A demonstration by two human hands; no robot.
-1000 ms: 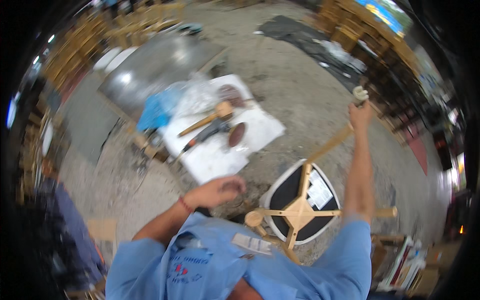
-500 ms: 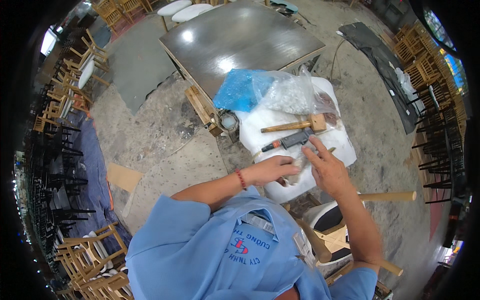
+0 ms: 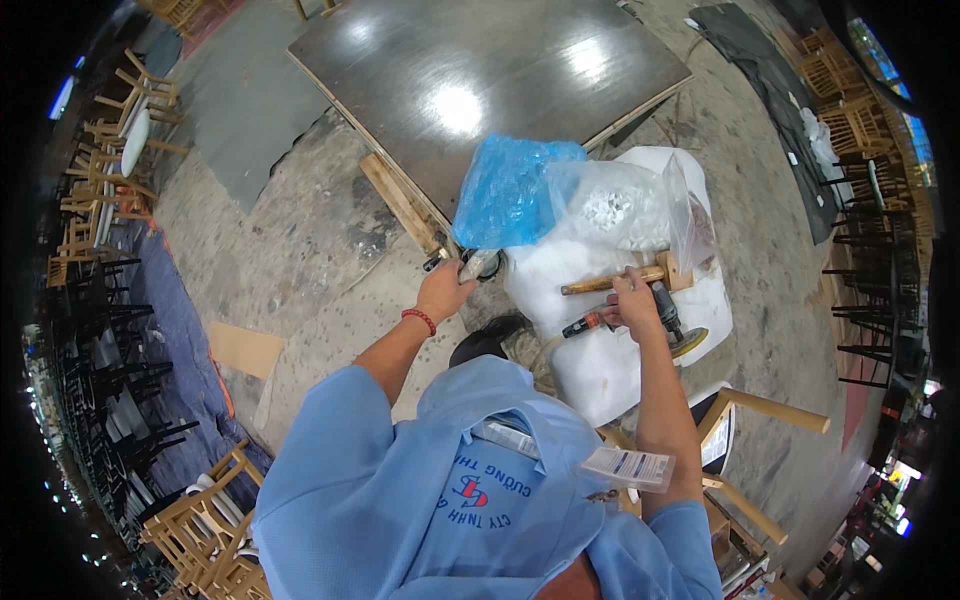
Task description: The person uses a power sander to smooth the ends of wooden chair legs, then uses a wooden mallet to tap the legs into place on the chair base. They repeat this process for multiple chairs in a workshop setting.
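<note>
My left hand [image 3: 443, 291] reaches forward to a round, dark-rimmed container [image 3: 489, 264] beside the table's near corner. Its fingers are closed around a small pale, whitish piece [image 3: 476, 266] whose kind I cannot make out. My right hand [image 3: 634, 300] lies with bent fingers over the middle of a dark handheld sander [image 3: 664, 304], hiding part of its body. This sander has an orange band at one end and a yellowish disc at the other. Just beyond lies a wooden mallet [image 3: 590, 285], its handle passing close to my right fingertips. Both tools rest on a white padded surface [image 3: 600, 385].
A blue plastic bag [image 3: 512, 190] and a clear plastic bag [image 3: 615, 205] lie at the pad's far side. Beyond stands a large glossy dark tabletop [image 3: 490, 60]. A wooden strip [image 3: 400, 203] runs along its left edge. Wooden chair legs [image 3: 775, 408] stick out at the right.
My left hand has moved away from my right, leftward to the container. My right hand has shifted onto the sander's body. The view has also shifted, and the sander's disc now shows clearly.
</note>
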